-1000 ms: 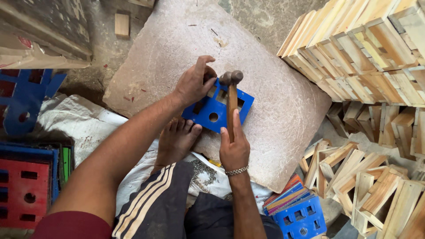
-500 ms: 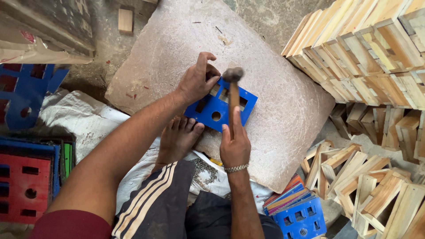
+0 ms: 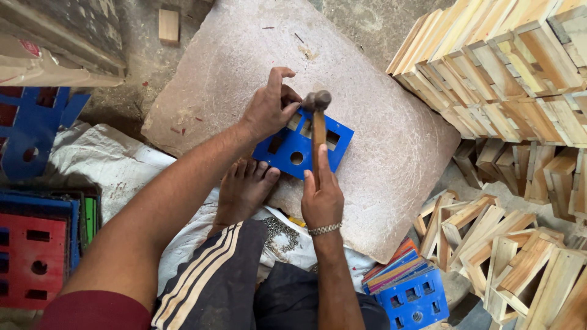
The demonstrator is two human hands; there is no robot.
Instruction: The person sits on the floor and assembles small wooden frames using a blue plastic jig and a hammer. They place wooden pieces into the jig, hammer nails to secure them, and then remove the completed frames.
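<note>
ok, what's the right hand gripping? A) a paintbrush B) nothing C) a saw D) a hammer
D: the right hand is wrapped around the wooden handle of a hammer, whose metal head sits over the blue panel that the left hand steadies on the stone slab.

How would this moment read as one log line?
left hand: steadies blue panel | right hand: grips hammer | surface: stone slab

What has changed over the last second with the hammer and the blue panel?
The hammer head has dropped slightly toward the top edge of the blue panel, by the left hand's fingertips. The right hand keeps gripping the handle; the left hand stays pinched at the panel's edge. Panel, stone slab and bare foot have not moved.
</note>
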